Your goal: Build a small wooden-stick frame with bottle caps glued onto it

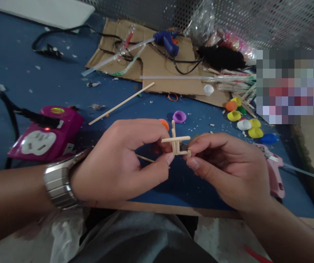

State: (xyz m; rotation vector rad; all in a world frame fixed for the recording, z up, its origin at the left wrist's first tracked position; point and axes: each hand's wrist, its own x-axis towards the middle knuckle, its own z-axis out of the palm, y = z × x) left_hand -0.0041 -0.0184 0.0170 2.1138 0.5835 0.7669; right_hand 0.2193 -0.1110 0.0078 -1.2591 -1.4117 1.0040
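A small frame of joined wooden sticks (176,139) is held up between my two hands, above the blue table near its front edge. My left hand (126,157), with a metal watch on the wrist, pinches the frame's left side between thumb and forefinger. At the frame's lower right, the thumb and forefinger of my right hand (225,164) close on a short stick end (189,153). Another thin stick (145,158) shows behind my left thumb. Just beyond the frame lie a purple cap (179,117) and an orange cap (164,125), partly hidden by my left hand.
A magenta power box (47,135) with a plugged-in cord stands at left. A long stick (121,103) lies beyond my left hand. Farther back, a blue glue gun (166,41) rests on cardboard (165,87). Several coloured caps (234,115) and a pink glue gun (276,175) are at right.
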